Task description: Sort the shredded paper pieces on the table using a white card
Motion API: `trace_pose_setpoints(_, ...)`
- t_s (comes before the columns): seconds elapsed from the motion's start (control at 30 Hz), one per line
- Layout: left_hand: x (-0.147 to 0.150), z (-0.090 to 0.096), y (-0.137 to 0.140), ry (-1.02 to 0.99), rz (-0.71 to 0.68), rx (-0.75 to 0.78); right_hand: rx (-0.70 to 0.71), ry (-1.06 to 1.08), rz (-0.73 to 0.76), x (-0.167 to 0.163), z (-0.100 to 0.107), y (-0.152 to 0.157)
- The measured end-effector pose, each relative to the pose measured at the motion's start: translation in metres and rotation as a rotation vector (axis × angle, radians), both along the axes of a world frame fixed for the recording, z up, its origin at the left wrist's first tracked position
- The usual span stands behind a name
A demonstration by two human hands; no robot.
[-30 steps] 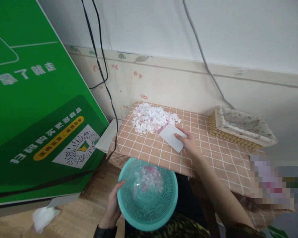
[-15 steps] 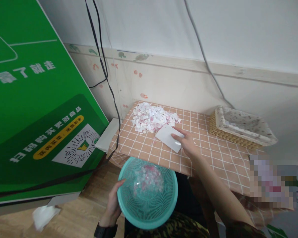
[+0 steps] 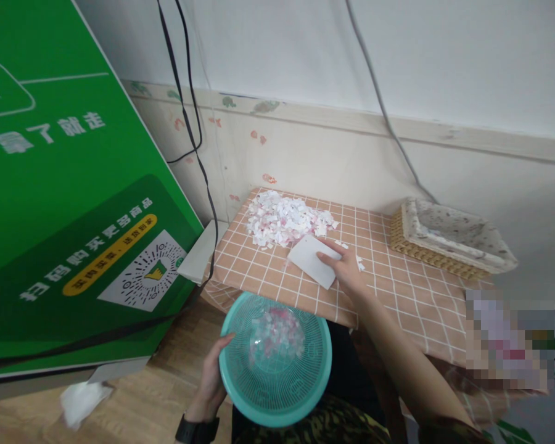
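My left hand (image 3: 214, 371) grips the left rim of a round teal plastic colander (image 3: 277, 394), held below the table's front edge. A heap of pink and white paper scraps (image 3: 280, 336) lies in its bottom. My right hand (image 3: 345, 265) is closed on a flat white scraper card (image 3: 311, 260), thumb on top, tilted against the tabletop. Just beyond the card is a large pile of white and pinkish paper scraps (image 3: 277, 219). A few loose scraps (image 3: 361, 264) lie beside my right hand.
A brown checked cloth (image 3: 420, 293) covers the table. A lined wicker basket (image 3: 444, 240) stands at the back right. To the left is a big green panel (image 3: 50, 203), with a black cable (image 3: 208, 185) hanging before it. A crumpled white bag (image 3: 84, 402) lies on the floor.
My right hand has drawn the card very slightly toward the table's front edge, and its tilt differs a little. The colander and my left hand stay nearly still.
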State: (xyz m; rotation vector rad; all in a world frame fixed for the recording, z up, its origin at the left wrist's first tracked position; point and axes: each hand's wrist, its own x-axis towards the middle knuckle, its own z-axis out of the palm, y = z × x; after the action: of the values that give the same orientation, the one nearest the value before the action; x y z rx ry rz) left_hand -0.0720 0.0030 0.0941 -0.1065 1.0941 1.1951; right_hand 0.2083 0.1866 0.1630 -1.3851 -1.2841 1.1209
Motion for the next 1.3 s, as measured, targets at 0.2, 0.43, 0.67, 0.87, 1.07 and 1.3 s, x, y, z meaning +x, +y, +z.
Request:
trace_pose_setpoints(0.2, 0.001, 0.004, 0.000, 0.023, 0.014, 0.002, -0.029, 0.060, 0.043, -0.006, 0.006, -0.003)
trace_pose_setpoints(0.43, 0.000, -0.001, -0.001, 0.031, 0.021, 0.013, -0.040, 0.068, 0.113, -0.007, 0.006, -0.004)
trace_pose_setpoints(0.67, 0.000, -0.001, 0.000, 0.038, 0.013, -0.005, -0.046, 0.075, 0.130, -0.010, 0.011, -0.008)
trace_pose_setpoints(0.87, 0.001, 0.001, 0.000, 0.043, 0.016, -0.007, -0.036, 0.037, 0.193, -0.013, 0.017, -0.012)
trace_pose_setpoints(1.07, 0.000, -0.001, 0.000, 0.037, 0.010, 0.011, 0.015, -0.097, 0.225, -0.014, 0.022, -0.015)
trace_pose_setpoints(1.3, 0.003, 0.005, 0.001, 0.034, 0.015, 0.004, 0.202, -0.275, 0.320, -0.017, 0.029, -0.018)
